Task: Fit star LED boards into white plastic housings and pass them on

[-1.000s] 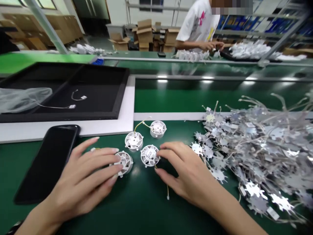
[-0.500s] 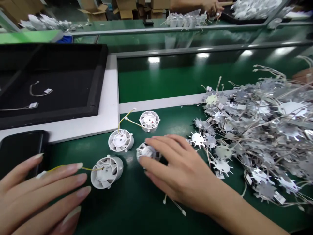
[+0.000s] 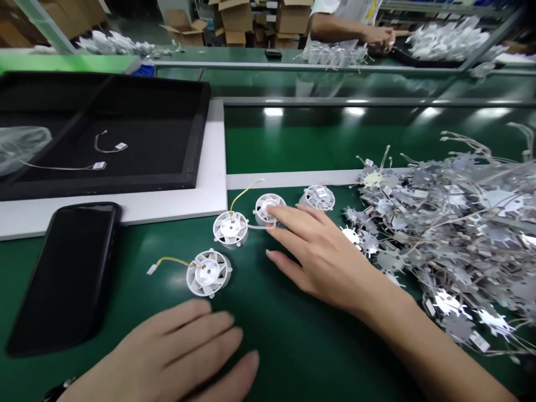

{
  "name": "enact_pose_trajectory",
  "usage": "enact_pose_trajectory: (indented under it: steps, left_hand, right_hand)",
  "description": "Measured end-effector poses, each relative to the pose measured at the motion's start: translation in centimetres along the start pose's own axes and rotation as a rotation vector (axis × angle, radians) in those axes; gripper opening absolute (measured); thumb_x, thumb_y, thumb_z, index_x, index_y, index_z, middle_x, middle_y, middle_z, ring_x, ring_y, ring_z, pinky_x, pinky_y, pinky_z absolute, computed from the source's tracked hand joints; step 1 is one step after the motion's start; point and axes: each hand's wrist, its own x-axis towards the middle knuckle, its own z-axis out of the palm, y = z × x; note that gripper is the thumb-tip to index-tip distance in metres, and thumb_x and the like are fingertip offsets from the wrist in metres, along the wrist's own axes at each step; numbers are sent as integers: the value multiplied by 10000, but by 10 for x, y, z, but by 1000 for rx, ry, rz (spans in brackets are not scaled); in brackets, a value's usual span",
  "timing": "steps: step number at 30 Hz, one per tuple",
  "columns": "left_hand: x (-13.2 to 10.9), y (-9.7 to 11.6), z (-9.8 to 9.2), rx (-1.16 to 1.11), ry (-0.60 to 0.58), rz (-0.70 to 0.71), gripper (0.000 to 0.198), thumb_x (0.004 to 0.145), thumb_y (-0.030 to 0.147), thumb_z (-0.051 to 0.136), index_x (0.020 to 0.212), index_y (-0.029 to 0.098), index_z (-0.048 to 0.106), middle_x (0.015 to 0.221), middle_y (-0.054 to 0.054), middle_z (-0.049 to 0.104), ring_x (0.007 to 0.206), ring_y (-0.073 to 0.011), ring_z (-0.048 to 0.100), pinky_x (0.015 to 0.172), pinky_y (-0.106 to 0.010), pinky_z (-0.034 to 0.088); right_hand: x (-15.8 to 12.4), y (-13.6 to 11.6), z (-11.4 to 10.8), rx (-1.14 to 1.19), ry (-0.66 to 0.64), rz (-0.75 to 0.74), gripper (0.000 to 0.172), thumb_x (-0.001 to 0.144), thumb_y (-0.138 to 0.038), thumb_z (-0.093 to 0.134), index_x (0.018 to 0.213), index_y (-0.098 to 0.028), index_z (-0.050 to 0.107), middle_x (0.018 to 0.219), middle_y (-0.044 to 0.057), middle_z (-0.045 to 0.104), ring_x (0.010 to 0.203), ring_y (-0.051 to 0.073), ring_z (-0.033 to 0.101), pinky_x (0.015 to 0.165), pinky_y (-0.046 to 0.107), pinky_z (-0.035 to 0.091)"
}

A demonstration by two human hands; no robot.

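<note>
R hand [image 3: 318, 254] reaches in from desk's right-near side, palm down, fingers spread w/ thumb well off from index. Index tip rests on hub of the middle fan [image 3: 263, 205]; a white lead [image 3: 257, 226] runs from there toward the front fan's neighbor, the yellow-wire fan [image 3: 230, 228]. Can't tell if R fingers pinch that lead; fan itself isn't wrapped.

L hand [image 3: 167, 352] is blurred, nr desk's near edge, palm down, fingers part-bent & loosely apart, thumb out. Nothing seen in it; underside hidden. It's just nearside of the front fan [image 3: 209, 273], not touching; that fan lies flat, its yellow lead & white plug [image 3: 152, 269] pointing to desk's left edge.

Labeled fan [image 3: 318, 197] sits beyond R hand, nr white strip [image 3: 288, 178] toward desk's far edge, label up. All 4 fans are white, in a rough diagonal, front-left to far-right.

Desk [image 3: 276, 335] is green. Right side: big heap of silver plates [image 3: 456, 240] w/ leads. Left side: black phone [image 3: 62, 273], flat. Far-left corner: black tray [image 3: 146, 128] on white board [image 3: 215, 145], holding 2 loose cables [image 3: 120, 147] & part of a clear bag [image 3: 25, 146]. Across the way, co-worker's hands [image 3: 379, 38] over a 2nd desk, nr white parts [image 3: 335, 54].
</note>
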Motion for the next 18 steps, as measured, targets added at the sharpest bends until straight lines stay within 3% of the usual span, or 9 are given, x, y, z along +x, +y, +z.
enact_pose_trajectory:
  steps: [4, 10, 12, 14, 16, 18]
  left_hand:
    - [34, -20, 5, 76, -49, -71, 271, 1023, 168, 462, 1178, 196, 682, 1236, -31, 710, 1228, -224, 603, 1174, -387, 364]
    - [26, -30, 5, 143, 54, -324, 140, 992, 288, 564, 1025, 155, 594, 1132, -113, 674, 1155, -264, 613, 1138, -477, 387]
    - [27, -27, 2, 106, 82, -319, 225, 981, 354, 596, 1075, 151, 569, 1162, -121, 661, 1181, -258, 604, 1180, -494, 349]
    - [30, -24, 1, 58, 33, -239, 308, 1006, 340, 563, 1230, 129, 540, 1291, -137, 632, 1296, -255, 548, 1212, -483, 321]
    - [33, -22, 3, 17, -33, -171, 337, 1031, 276, 511, 1328, 116, 507, 1371, -135, 607, 1355, -254, 510, 1195, -455, 363]
    - [35, -22, 6, -4, -46, -171, 293, 1029, 213, 496, 1306, 127, 536, 1336, -125, 631, 1289, -255, 567, 1108, -423, 460]
  right_hand:
    - [-13, -8, -2, 208, 75, -111, 226, 1003, -199, 522, 1085, -91, 703, 1275, 179, 697, 1233, 253, 646, 1032, 421, 569]
    - [-23, -24, 0, 465, 28, -209, 232, 998, -180, 541, 1102, -51, 703, 1248, 158, 720, 1283, 205, 618, 1113, 287, 495]
    - [-22, -26, 1, 521, 13, -206, 223, 995, -178, 546, 1109, -59, 696, 1249, 163, 713, 1295, 204, 607, 1097, 289, 509]
    - [-21, -27, 0, 532, 49, -190, 192, 988, -163, 548, 1092, -95, 694, 1207, 153, 721, 1248, 200, 632, 1034, 298, 556]
    - [-20, -26, 0, 525, 109, -148, 174, 981, -135, 540, 1066, -135, 692, 1101, 121, 740, 1122, 188, 678, 940, 304, 597]
    - [-19, -24, -1, 524, 136, -85, 174, 979, -113, 528, 1015, -165, 690, 978, 84, 743, 968, 171, 699, 827, 292, 608]
